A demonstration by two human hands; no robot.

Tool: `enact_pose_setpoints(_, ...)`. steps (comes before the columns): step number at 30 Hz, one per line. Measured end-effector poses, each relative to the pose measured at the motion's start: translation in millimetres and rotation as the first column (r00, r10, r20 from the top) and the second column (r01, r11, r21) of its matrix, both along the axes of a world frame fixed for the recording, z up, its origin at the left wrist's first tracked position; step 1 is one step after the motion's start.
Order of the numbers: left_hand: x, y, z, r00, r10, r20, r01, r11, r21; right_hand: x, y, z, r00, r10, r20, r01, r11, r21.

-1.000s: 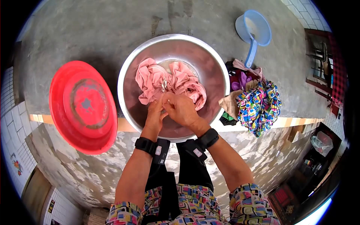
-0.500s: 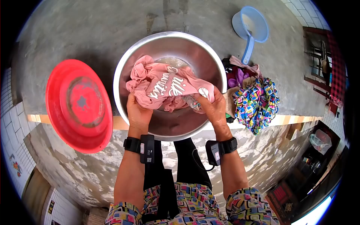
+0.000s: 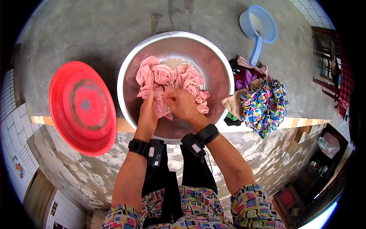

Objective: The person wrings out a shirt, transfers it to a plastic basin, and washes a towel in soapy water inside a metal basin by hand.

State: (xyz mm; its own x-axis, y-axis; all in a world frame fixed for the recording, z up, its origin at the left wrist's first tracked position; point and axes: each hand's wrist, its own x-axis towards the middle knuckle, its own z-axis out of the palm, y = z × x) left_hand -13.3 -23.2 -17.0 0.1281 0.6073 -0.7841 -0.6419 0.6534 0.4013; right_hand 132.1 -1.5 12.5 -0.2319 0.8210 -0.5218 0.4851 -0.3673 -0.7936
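A pink shirt [image 3: 162, 74] lies bunched up inside a large metal basin [image 3: 219, 82], with a little cloudy water showing beyond it. My left hand [image 3: 148, 114] grips the near left part of the fabric, its fingers mostly covered by the cloth. Close beside it, my right hand [image 3: 183, 104] is closed with curled fingers on the middle of the same shirt. The printed lettering is out of sight in the folds.
A red plastic basin [image 3: 108, 114] leans at the left edge of the concrete slab [image 3: 95, 34]. To the right sits a pile of clothes with a colourful patterned garment [image 3: 265, 107] hanging over the edge. A blue dipper [image 3: 257, 49] stands behind that pile.
My right hand has moved left, close to my left hand. The shirt, earlier spread with white lettering showing, is now gathered into folds. The view has shifted slightly.
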Motion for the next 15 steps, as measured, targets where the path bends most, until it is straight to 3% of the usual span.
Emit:
enact_pose_setpoints(1, 0, -1, -4, 0.998, -0.062, 0.001, 0.061, 0.994, 0.093, -9, -11, 5, 0.979, -0.147, -0.145, 0.155, 0.987, 0.048)
enact_pose_setpoints(2, 1, -3, -3, 0.998, -0.066, 0.007, 0.065, 0.993, 0.099, -8, -13, 9, 0.979, -0.15, -0.14, 0.159, 0.986, 0.054)
enact_pose_setpoints(4, 0, -2, 21, 0.989, -0.124, -0.076, 0.12, 0.991, -0.06, -10, -7, 18, 0.968, -0.123, 0.22, 0.017, 0.903, 0.429)
enact_pose_setpoints(5, 0, -2, 25, 0.979, -0.161, -0.125, 0.146, 0.982, -0.122, -8, -2, 21, 0.944, -0.132, 0.303, -0.04, 0.864, 0.502)
enact_pose_setpoints(6, -1, -3, 25, 0.977, -0.168, -0.128, 0.152, 0.981, -0.123, -9, -1, 11, 0.944, -0.138, 0.299, -0.033, 0.864, 0.502)
enact_pose_setpoints(8, -3, -5, 20, 0.976, -0.209, -0.068, 0.197, 0.969, -0.149, -11, 4, -20, 0.828, -0.199, 0.524, -0.128, 0.843, 0.523)
enact_pose_setpoints(10, -3, -10, 15, 0.98, -0.188, -0.069, 0.179, 0.977, -0.118, -18, 12, -30, 0.819, -0.186, 0.543, -0.13, 0.861, 0.491)
enact_pose_setpoints(12, -3, -19, 11, 0.983, -0.174, -0.062, 0.167, 0.981, -0.096, -25, 10, -32, 0.821, 0.082, 0.564, -0.276, 0.923, 0.267)
enact_pose_setpoints(14, -3, -19, 3, 0.995, -0.064, 0.079, 0.068, 0.997, -0.047, -23, -1, -22, 0.875, 0.021, 0.483, -0.225, 0.902, 0.368)
enact_pose_setpoints(15, 0, -13, 16, 0.978, -0.038, 0.203, 0.034, 0.999, 0.022, -19, 1, -3, 0.949, 0.089, 0.303, -0.174, 0.948, 0.267)
